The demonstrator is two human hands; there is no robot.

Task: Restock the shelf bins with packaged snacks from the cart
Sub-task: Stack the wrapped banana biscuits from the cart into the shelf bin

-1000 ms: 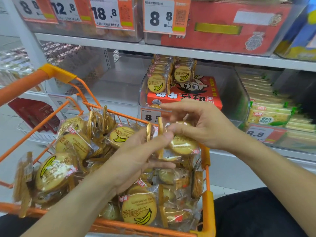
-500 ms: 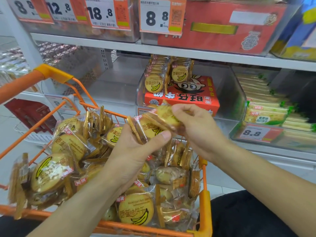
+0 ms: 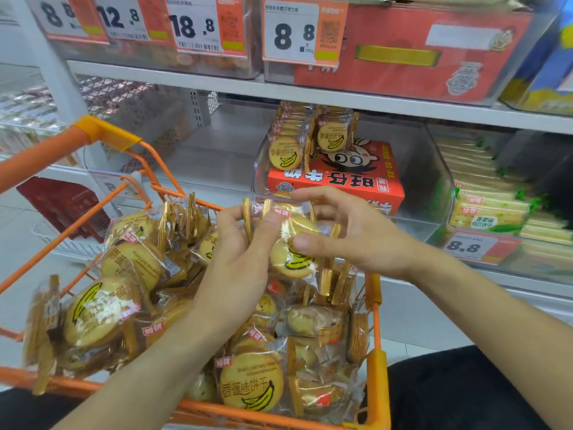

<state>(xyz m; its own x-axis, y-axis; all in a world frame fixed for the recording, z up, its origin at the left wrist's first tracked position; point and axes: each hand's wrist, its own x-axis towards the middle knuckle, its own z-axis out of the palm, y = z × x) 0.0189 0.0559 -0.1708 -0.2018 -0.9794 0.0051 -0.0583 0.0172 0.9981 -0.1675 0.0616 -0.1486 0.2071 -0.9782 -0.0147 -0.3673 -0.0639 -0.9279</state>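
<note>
Now both hands meet above the orange cart (image 3: 375,361): the left hand (image 3: 240,262) grips a bundle of banana biscuit packets (image 3: 290,243). Opposite, the right hand (image 3: 350,234) pinches the same bundle, just before the clear shelf bin (image 3: 434,169).

Clear-wrapped round banana biscuit packs (image 3: 291,243) sit pinched upright between both hands; more lie heaped below in the orange cart (image 3: 376,308), others stand in the bin (image 3: 434,169) beyond.

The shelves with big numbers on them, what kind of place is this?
Most likely a shop, a snack aisle. Price tags hang on the clear shelf bins, an orange cart is full of banana biscuit packs, and both hands hold some above it.
</note>
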